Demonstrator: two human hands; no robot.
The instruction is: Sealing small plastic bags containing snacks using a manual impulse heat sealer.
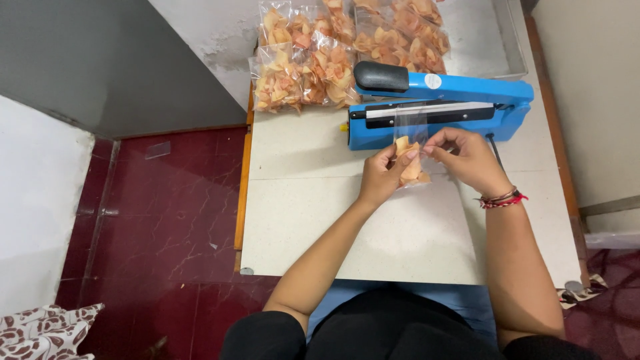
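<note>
Both my hands hold one small clear plastic bag (412, 160) with orange snack chips in its lower part. My left hand (383, 175) pinches the bag's left edge and my right hand (467, 159) pinches its right edge. The bag's open top lies across the bar of a blue heat sealer (467, 100), whose arm with a black handle is raised. The sealer stands on a pale table (320, 220) just beyond my hands.
Several sealed clear bags of orange chips (307, 67) are piled at the table's far edge, left of and behind the sealer. A metal tray (510, 40) sits behind the sealer. Dark red floor tiles (173, 200) lie to the left, a patterned cloth (40, 330) at bottom left.
</note>
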